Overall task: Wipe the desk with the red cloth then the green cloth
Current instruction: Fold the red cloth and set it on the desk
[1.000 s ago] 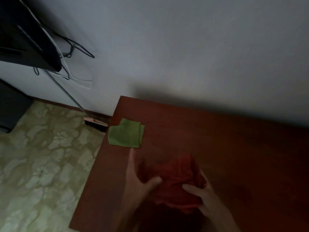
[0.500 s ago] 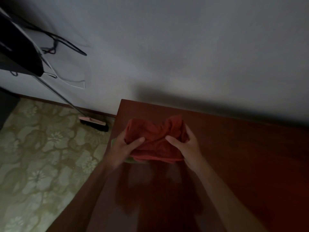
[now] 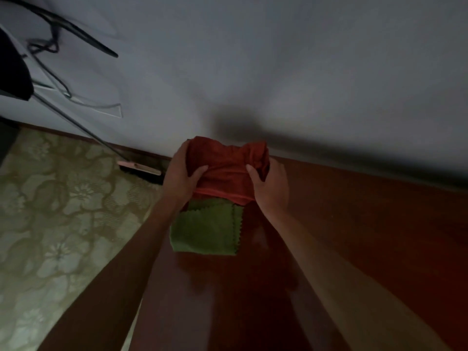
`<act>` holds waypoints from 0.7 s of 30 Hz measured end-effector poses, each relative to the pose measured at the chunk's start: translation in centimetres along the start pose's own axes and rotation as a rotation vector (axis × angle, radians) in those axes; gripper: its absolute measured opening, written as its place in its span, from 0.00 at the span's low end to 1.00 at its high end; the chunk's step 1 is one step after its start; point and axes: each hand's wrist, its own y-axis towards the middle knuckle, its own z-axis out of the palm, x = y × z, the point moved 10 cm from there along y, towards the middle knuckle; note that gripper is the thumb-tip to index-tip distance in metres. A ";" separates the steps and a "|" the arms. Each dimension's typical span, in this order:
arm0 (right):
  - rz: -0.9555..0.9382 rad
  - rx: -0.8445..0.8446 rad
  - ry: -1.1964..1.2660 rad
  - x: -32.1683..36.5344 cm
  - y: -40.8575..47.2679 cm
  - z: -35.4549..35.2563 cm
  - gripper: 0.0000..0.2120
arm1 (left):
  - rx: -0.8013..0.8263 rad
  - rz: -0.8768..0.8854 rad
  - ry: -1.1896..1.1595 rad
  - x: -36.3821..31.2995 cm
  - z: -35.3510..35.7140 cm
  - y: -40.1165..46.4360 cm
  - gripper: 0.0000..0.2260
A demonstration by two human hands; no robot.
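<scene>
Since half a second ago my two hands have carried the red cloth farther along the desk toward the wall, and the green cloth, then nearly hidden under the red one, now shows almost whole nearer to me.

Largest first: one pale wall fills the top of the view, and one dark red-brown desk meets it, with a patterned floor to the left. One broom lies on that floor by the desk's far corner, its long handle slanting up to the left, and dark cables hang on the wall above it. I see no writing or label anywhere; the light is dim.

Two cloths, one of each colour. My left hand and right hand each clutch a side of the bunched red cloth, thumbs pressed on top, fingers curled around its edges at the desk's far left corner. Its near hem overlaps the far edge of the green cloth, which lies flat at the desk's left edge, between my forearms, its right border zigzag-cut
</scene>
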 end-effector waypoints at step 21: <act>-0.465 0.202 -0.540 1.7 -2.5 1.7 0.39 | 0.146 0.389 0.780 -2.5 4.3 -3.4 0.32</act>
